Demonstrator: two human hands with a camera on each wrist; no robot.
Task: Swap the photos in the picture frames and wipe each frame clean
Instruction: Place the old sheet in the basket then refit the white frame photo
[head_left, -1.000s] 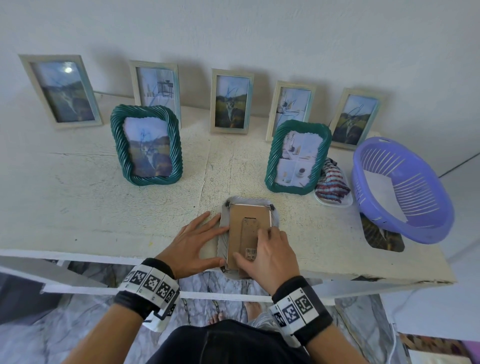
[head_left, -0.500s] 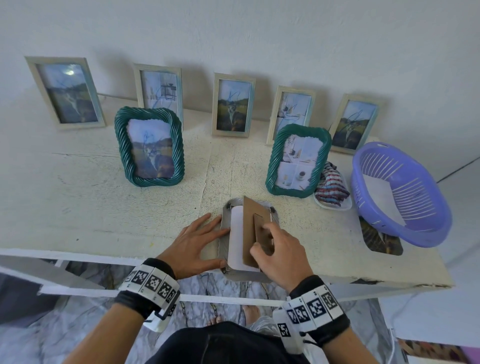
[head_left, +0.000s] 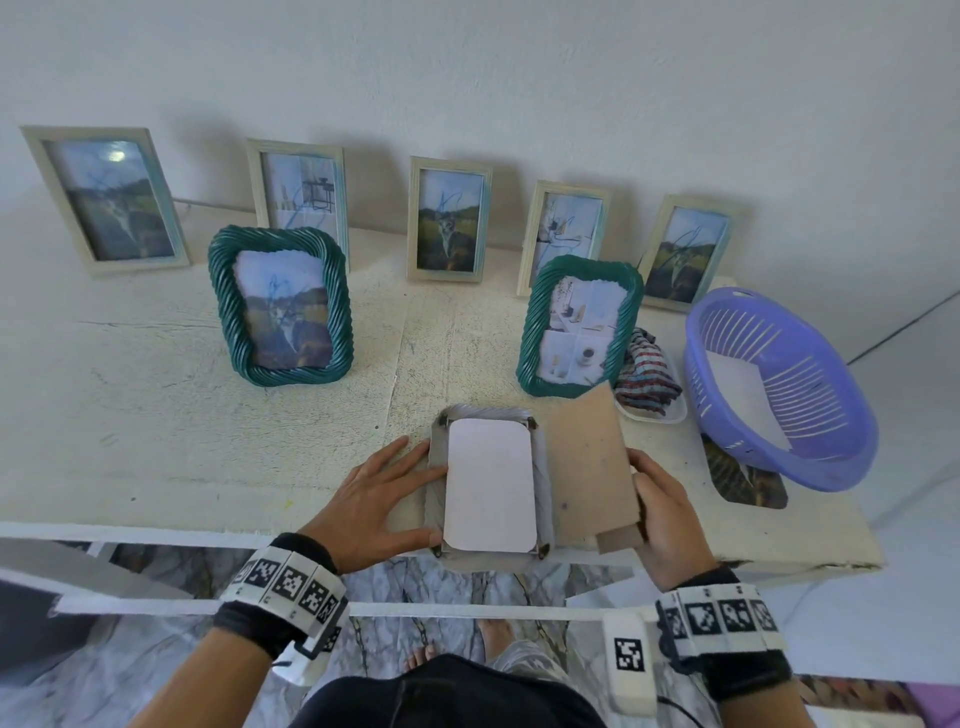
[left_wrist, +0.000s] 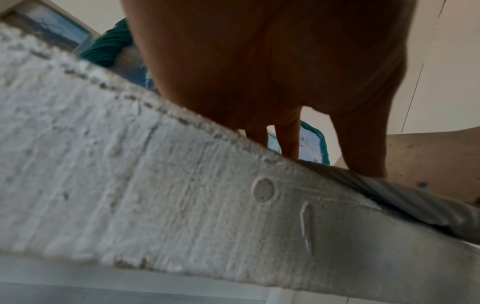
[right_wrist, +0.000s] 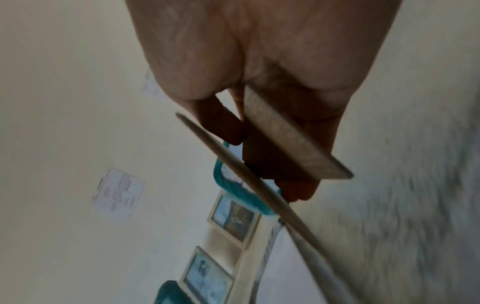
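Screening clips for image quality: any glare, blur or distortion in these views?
Head view: sharp, wide-angle bending of the table edge, a bright glare spot on the far-left frame. Left wrist view: soft, left hand dark and underexposed. Right wrist view: motion-smeared at right, the cardboard backing fairly clear.

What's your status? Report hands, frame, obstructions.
Left hand flat, steadying face-down grey frame at table edge. Right hand grips cardboard backing, lifted clear. Photo's white back exposed in frame. Nothing blocking it.
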